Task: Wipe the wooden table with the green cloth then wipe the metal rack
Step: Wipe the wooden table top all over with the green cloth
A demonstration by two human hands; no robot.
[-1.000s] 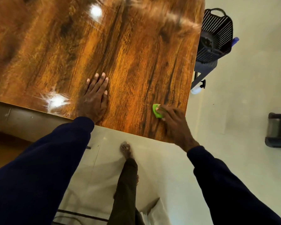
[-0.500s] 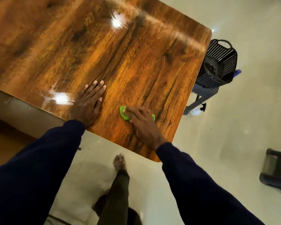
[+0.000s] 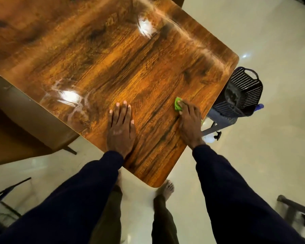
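This looks like a room in a home, probably a dining or living area. A large, glossy wooden table (image 3: 113, 59) with rounded corners stands on a polished cream tile floor (image 3: 271, 155). Left of the table is a brown upholstered seat (image 3: 30, 117). Off the table's right edge, a dark perforated plastic basket (image 3: 243, 92) rests on a grey stand (image 3: 222, 118). By the table's near corner, the person's bare foot (image 3: 166, 188) is on the tiles.

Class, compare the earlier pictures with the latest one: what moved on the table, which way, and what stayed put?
The right hand, holding the green cloth, swept left toward the left hand, then back out toward the right edge of the wooden table. Nothing was picked up or released. The left hand stayed flat on the tabletop.
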